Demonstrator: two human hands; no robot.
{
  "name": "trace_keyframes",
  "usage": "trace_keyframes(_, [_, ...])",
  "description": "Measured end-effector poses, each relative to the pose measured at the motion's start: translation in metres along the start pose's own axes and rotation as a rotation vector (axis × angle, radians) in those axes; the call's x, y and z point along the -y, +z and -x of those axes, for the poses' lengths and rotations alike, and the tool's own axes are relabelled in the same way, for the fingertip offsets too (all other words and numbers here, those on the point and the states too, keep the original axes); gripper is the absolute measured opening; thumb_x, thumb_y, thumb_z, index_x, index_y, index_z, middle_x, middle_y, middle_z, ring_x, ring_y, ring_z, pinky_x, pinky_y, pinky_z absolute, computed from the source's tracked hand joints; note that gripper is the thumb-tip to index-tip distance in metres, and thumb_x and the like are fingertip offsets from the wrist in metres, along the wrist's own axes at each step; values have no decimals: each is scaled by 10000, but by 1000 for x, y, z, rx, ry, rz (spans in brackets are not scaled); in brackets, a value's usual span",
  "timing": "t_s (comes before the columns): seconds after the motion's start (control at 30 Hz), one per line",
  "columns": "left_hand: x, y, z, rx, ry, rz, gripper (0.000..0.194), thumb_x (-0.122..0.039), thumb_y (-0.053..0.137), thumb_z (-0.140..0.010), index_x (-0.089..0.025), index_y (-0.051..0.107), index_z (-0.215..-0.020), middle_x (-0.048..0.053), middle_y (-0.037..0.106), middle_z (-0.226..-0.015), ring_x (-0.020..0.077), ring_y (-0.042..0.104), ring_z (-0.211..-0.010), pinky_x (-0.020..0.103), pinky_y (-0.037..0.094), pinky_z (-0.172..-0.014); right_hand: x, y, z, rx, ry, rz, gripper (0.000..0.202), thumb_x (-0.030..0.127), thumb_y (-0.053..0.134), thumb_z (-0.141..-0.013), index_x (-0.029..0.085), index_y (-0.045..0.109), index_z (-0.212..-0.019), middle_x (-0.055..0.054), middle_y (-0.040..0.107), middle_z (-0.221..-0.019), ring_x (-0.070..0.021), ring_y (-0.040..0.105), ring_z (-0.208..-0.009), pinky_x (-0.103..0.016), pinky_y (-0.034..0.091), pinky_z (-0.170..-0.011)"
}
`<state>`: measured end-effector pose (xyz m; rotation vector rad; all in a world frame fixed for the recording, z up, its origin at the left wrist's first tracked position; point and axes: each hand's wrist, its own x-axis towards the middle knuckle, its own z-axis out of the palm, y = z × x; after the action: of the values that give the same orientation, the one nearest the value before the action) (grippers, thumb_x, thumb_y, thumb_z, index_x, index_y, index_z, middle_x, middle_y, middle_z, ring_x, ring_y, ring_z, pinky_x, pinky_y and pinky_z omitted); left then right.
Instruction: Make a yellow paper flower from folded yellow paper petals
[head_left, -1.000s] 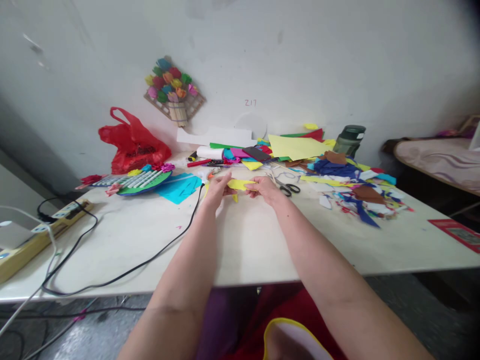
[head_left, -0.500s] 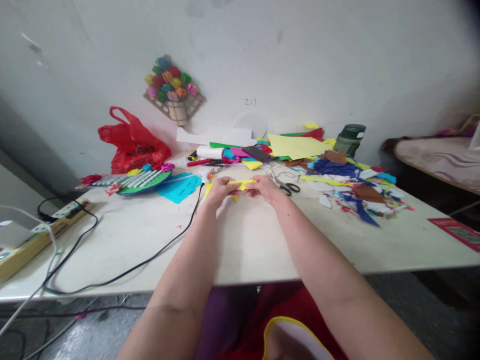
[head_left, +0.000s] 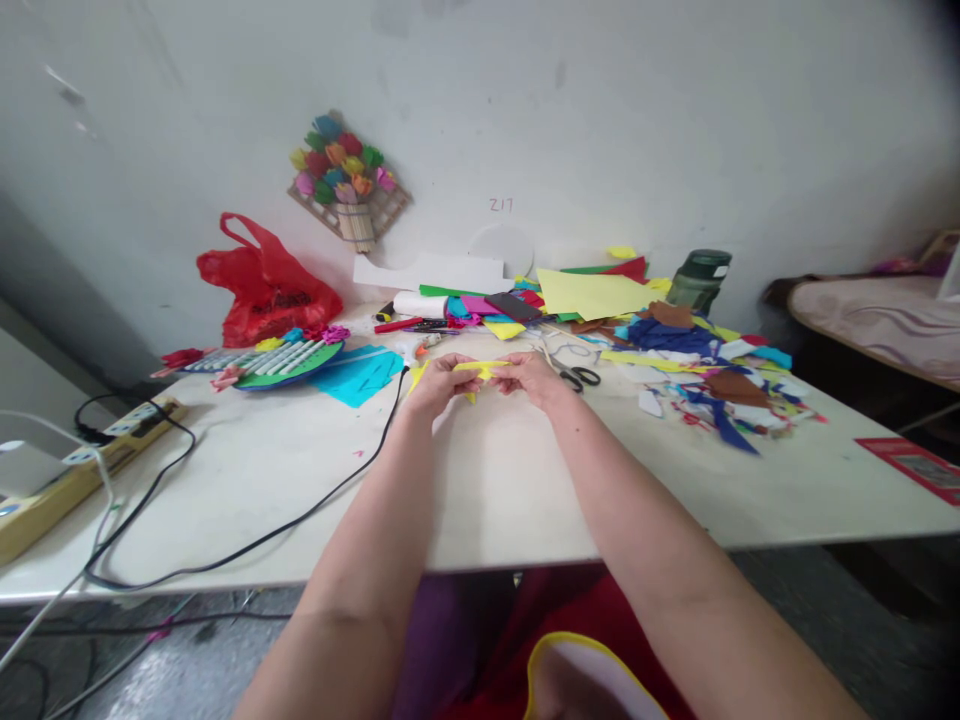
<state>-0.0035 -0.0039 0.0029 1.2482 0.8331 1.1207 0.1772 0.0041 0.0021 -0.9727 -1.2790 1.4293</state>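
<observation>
Between my two hands is a piece of yellow paper (head_left: 487,368), bright and partly covered by fingers. My left hand (head_left: 444,384) pinches its left side, and a yellow corner sticks out past that hand. On the right side, my right hand (head_left: 531,378) pinches it between thumb and fingers. Black-handled scissors (head_left: 579,378) lie on the table just right of my right hand. A glue gun (head_left: 411,348) with a black cord rests beyond my left hand, beside a sheet of blue paper (head_left: 361,376).
The white table (head_left: 510,500) carries a heap of paper scraps (head_left: 720,370) at right and a dark green bottle (head_left: 700,280). At left are a red plastic bag (head_left: 262,290), a round green craft piece (head_left: 289,366) and a power strip (head_left: 112,450). The black cord (head_left: 300,518) crosses the left side.
Both hands stay in almost the same place on the yellow paper. The paper between the fingers looks slightly narrower and more folded over.
</observation>
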Motion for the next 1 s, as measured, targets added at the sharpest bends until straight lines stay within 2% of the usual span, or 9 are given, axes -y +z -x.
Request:
trace_keyframes(0.47, [1, -5, -1, 39, -25, 134, 262, -147, 741, -628, -95, 612, -849, 49, 684, -689, 115, 645, -566, 224, 523, -610, -1, -3, -1, 71, -75, -42, 350, 266, 820, -530, 129, 737, -841, -40, 692, -594, -75, 541, -441, -209, 456, -477])
trace_keyframes(0.7, [1, -7, 0, 6, -81, 147, 202, -91, 690, -667, -108, 629, -858, 60, 690, -669, 130, 652, -554, 233, 535, -594, -4, -6, -3, 125, -105, -73, 336, 279, 815, -519, 136, 737, -812, -32, 682, -578, -89, 560, -454, -227, 462, -503])
trace_keyframes(1.0, [2, -8, -1, 21, -62, 197, 187, -56, 650, -683, -106, 654, -863, 79, 705, -691, 149, 679, -612, 244, 551, -646, 0, -5, 0, 137, -132, -105, 300, 282, 807, -494, 136, 725, -743, -37, 685, -589, -102, 582, -507, -236, 465, -537])
